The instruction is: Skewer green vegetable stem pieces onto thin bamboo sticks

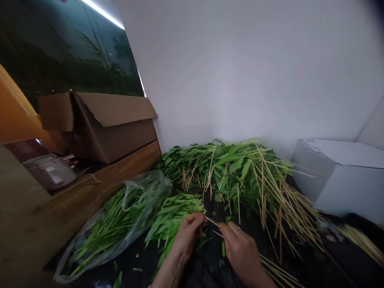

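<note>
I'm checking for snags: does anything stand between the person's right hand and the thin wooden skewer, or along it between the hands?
Nothing visible does: the right hand pinches the thin wooden skewer, which runs bare to the left hand. A second skewer shows just below it in the view, not across it.

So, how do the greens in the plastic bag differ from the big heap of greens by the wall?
The bagged greens lie inside a clear plastic bag, while the heap lies uncovered. The heap is bigger and spreads wider than the bagged greens. Many thin, pale sticks poke out of the heap; I can't see any among the bagged greens. Both are green and leafy.
</note>
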`<state>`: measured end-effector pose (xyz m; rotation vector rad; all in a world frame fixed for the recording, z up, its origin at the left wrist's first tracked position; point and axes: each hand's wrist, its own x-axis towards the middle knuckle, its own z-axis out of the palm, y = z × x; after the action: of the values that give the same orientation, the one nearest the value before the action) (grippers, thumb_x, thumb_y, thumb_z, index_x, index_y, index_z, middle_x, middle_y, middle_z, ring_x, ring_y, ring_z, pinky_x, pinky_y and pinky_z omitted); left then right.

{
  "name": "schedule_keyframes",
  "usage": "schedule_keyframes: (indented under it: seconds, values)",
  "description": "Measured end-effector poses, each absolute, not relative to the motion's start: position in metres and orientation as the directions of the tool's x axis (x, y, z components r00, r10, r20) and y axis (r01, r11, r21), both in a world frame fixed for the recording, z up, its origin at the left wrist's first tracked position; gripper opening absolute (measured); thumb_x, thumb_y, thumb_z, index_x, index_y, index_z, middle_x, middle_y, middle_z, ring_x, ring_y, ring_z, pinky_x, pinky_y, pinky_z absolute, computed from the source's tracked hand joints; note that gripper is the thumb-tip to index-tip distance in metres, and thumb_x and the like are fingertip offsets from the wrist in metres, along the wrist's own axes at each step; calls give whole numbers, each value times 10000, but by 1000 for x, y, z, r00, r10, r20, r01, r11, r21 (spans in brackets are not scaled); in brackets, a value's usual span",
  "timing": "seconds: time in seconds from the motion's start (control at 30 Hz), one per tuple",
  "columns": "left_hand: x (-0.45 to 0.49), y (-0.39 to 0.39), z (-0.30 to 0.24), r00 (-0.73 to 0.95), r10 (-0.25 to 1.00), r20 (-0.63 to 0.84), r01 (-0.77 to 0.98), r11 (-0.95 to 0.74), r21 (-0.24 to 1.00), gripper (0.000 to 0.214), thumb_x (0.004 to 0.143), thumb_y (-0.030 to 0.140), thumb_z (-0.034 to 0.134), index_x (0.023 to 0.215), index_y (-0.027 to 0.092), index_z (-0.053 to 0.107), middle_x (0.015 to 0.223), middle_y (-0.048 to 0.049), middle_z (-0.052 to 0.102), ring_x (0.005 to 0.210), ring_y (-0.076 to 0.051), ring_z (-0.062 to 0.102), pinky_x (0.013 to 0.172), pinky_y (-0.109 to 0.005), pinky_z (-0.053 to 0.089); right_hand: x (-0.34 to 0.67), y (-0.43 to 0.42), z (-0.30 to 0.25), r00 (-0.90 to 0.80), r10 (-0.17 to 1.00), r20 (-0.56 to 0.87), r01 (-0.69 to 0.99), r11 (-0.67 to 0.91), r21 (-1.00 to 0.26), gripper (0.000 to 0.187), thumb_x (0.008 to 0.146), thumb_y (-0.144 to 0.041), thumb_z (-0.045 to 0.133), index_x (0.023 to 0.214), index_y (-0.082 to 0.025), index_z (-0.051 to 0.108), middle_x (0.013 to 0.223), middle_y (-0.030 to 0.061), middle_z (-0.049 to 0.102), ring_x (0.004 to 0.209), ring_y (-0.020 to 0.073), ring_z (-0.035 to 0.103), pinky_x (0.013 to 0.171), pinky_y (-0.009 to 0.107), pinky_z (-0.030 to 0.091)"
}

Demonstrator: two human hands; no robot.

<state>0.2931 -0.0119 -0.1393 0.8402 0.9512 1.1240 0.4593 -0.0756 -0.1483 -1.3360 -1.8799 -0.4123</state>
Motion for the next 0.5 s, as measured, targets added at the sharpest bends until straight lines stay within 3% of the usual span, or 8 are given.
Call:
schedule_keyframes:
  seconds: [0.23, 0.4, 0.5]
  values:
    - [296, -21, -134, 189, 946, -265, -350, 317, 882, 313, 592, 404, 837, 729, 154, 709, 678, -4, 663, 593, -95, 536, 512, -182, 333, 455, -77, -152, -154, 653, 741, 897, 406, -172, 294, 972, -157, 311, 1066, -177, 588, 815, 35, 612, 686, 136, 610, 620, 240, 427]
    - [309, -37, -131, 259, 928, -268, -332, 346, 877, 307, 584, 389, 848, 695, 144, 702, 678, -7, 660, 605, -99, 547, 574, -189, 387, 453, -78, -149, -156, 640, 753, 901, 405, -158, 307, 976, -154, 278, 1035, -188, 577, 820, 39, 616, 674, 130, 602, 614, 234, 418]
    - [311, -39, -128, 262, 945, -198, -235, 261, 936, 326, 600, 425, 828, 722, 143, 722, 690, -22, 678, 626, -118, 572, 590, -198, 404, 455, -77, -147, -152, 646, 748, 902, 401, -163, 284, 970, -144, 294, 1013, -196, 570, 799, 31, 605, 687, 133, 598, 629, 235, 413]
